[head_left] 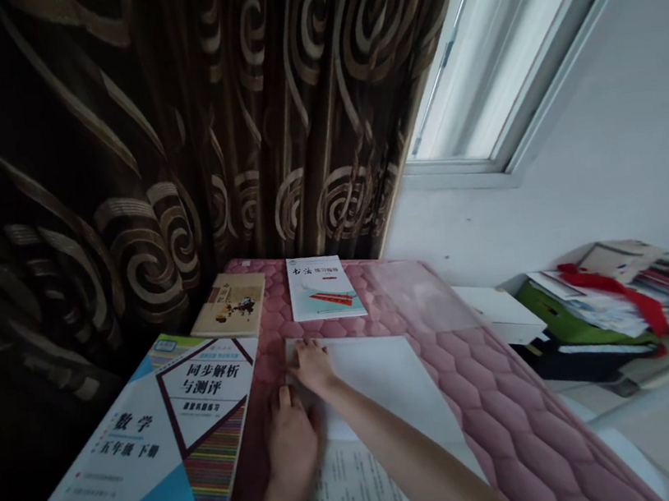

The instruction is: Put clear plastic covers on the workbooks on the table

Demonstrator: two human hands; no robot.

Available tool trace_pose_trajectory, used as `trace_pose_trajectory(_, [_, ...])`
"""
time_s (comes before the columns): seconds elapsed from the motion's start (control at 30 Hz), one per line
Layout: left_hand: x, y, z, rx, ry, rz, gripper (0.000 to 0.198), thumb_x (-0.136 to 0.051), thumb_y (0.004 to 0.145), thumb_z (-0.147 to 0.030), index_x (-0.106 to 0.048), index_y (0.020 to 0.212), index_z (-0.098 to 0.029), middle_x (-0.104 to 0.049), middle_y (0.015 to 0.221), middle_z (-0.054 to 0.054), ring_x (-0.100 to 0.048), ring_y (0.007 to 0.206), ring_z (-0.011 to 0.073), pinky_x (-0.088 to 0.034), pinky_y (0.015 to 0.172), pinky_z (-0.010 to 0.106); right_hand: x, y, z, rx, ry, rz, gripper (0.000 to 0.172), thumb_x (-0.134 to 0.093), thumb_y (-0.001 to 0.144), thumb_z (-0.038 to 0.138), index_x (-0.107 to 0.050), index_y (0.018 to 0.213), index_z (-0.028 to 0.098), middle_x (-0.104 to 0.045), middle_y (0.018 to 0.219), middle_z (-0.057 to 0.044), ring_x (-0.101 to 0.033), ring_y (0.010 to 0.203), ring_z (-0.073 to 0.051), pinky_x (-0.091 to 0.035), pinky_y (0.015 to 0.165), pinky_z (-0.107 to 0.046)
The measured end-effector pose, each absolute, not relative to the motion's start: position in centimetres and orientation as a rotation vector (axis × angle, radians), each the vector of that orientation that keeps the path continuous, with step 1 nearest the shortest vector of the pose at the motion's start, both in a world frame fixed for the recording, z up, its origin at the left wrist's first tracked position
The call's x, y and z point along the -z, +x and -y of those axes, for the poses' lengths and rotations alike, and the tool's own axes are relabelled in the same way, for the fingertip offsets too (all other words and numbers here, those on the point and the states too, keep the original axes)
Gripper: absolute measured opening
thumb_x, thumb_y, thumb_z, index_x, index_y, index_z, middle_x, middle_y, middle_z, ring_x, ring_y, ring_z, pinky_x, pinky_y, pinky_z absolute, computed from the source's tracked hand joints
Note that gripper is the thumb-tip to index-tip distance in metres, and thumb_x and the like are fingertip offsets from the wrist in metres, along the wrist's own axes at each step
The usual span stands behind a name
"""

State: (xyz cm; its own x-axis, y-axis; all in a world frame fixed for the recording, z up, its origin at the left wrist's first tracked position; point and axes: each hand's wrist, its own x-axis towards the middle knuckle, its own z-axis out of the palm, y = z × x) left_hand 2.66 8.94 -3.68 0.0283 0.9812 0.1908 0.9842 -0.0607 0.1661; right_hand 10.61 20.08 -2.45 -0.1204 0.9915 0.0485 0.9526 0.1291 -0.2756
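Paper sheet (378,385) on the pink quilted mat (508,425): where's it lying?

Near the middle of the mat, flat, with its far left corner under the right hand (312,367). A printed page (357,500) sits at the near side, but I can't tell whether it's under the sheet or on top.

And the grip?

Its fingers (295,349) are pressed together on that corner. Whether the thumb pinches the edge, I can't make out. The left hand (291,443) lies flat just beside the sheet's left edge, fingers together, holding nothing.

What's laid out around them?

A maths workbook (144,451) lies to the left, with a small book (228,305) and a calligraphy booklet (324,287) at the far end, all closed. A clear plastic sheet (421,296) lies far right on the mat.

Anything hard to see?

The right forearm (413,455) covers part of the sheet, and the printed page runs out of view. Any fold in the sheet is hard to make out.
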Motion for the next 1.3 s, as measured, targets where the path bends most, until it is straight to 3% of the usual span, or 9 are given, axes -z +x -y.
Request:
trace_pose_trajectory(0.27, [3.1, 2.7, -9.0, 0.383, -2.267, 2.136, 0.036, -0.040, 0.092, -0.019, -0.066, 0.113, -0.008, -0.060, 0.119, 0.016, -0.058, 0.105, 0.0258, -0.044, 0.093, 0.036, 2.2, 11.0, -21.1, -0.334, -1.966, 2.181, 0.027, -0.065, 0.080, 0.046, -0.071, 0.090, 0.022, -0.070, 0.104, -0.009, -0.062, 0.103, -0.025, -0.041, 0.088, -0.037])
trace_pose_trajectory(0.53, [2.5, 2.9, -8.7, 0.383, -2.251, 2.139, 0.039, -0.036, 0.094, -0.024, -0.069, 0.106, -0.008, -0.061, 0.115, 0.015, -0.059, 0.099, 0.0252, -0.046, 0.085, 0.036, 1.8, 9.5, -25.3, -0.302, -2.112, 2.019, 0.031, -0.059, 0.088, 0.037, -0.068, 0.107, 0.015, -0.071, 0.103, -0.017, -0.066, 0.100, -0.028, -0.041, 0.092, -0.044])
trace_pose_trajectory(0.7, [2.7, 2.6, -9.0, 0.397, -2.257, 2.130, 0.038, -0.036, 0.094, -0.025, -0.067, 0.108, -0.009, -0.060, 0.119, 0.015, -0.059, 0.095, 0.0235, -0.046, 0.084, 0.036, 2.4, 9.9, -22.4, -0.199, -2.055, 1.979, 0.047, -0.059, 0.087, 0.042, -0.056, 0.124, 0.013, -0.061, 0.122, -0.018, -0.055, 0.116, -0.028, -0.042, 0.093, -0.040])
trace_pose_trajectory(0.83, [3.1, 2.5, -9.3, 0.383, -2.254, 2.060, 0.038, -0.039, 0.093, -0.028, -0.066, 0.113, -0.010, -0.060, 0.118, 0.015, -0.058, 0.097, 0.0236, -0.045, 0.088, 0.036, 3.1, 13.4, -19.2, -0.250, -1.844, 2.038, 0.051, -0.068, 0.079, 0.042, -0.059, 0.121, 0.015, -0.058, 0.124, -0.015, -0.050, 0.117, -0.028, -0.040, 0.098, -0.039])
trace_pose_trajectory(0.93, [3.0, 2.5, -9.3, 0.378, -2.225, 2.029, 0.040, -0.040, 0.093, -0.031, -0.066, 0.115, -0.010, -0.061, 0.118, 0.016, -0.058, 0.098, 0.0243, -0.046, 0.089, 0.035, 3.1, 19.1, -16.7, -0.349, -1.758, 2.035, 0.041, -0.075, 0.073, 0.031, -0.065, 0.110, 0.018, -0.061, 0.118, -0.010, -0.053, 0.111, -0.024, -0.040, 0.098, -0.035])
trace_pose_trajectory(1.0, [2.8, 2.5, -9.3, 0.365, -2.201, 2.013, 0.042, -0.038, 0.093, -0.031, -0.065, 0.117, -0.008, -0.061, 0.119, 0.017, -0.059, 0.099, 0.0248, -0.047, 0.088, 0.035, 3.0, 23.7, -15.0, -0.408, -1.764, 1.960, 0.026, -0.075, 0.071, 0.023, -0.069, 0.096, 0.022, -0.063, 0.112, -0.006, -0.056, 0.107, -0.021, -0.042, 0.097, -0.033])
trace_pose_trajectory(1.1, [2.6, 2.7, -9.0, 0.342, -2.163, 2.017, 0.043, -0.037, 0.093, -0.029, -0.064, 0.120, -0.008, -0.060, 0.121, 0.018, -0.059, 0.104, 0.0276, -0.049, 0.087, 0.039, 2.8, 30.0, -12.7, -0.431, -1.848, 1.820, 0.011, -0.064, 0.076, 0.016, -0.071, 0.083, 0.021, -0.067, 0.101, -0.005, -0.063, 0.095, -0.018, -0.046, 0.089, -0.029])
trace_pose_trajectory(1.17, [2.5, 3.2, -8.8, 0.295, -2.114, 2.045, 0.043, -0.035, 0.093, -0.025, -0.063, 0.121, -0.009, -0.059, 0.126, 0.019, -0.057, 0.110, 0.0299, -0.046, 0.093, 0.046, 2.7, 32.7, -11.6, -0.457, -1.936, 1.736, 0.012, -0.061, 0.077, 0.017, -0.071, 0.079, 0.021, -0.070, 0.091, -0.002, -0.065, 0.085, -0.016, -0.048, 0.082, -0.027])
trace_pose_trajectory(1.3, [2.3, 6.8, -8.6, 0.095, -2.204, 2.002, 0.048, -0.033, 0.086, -0.005, -0.061, 0.124, -0.009, -0.049, 0.142, 0.018, -0.042, 0.134, 0.0304, -0.023, 0.112, 0.056, 2.8, 34.2, -11.1, -0.456, -1.992, 1.706, 0.014, -0.059, 0.077, 0.017, -0.072, 0.078, 0.024, -0.072, 0.086, 0.001, -0.066, 0.083, -0.015, -0.048, 0.078, -0.024])
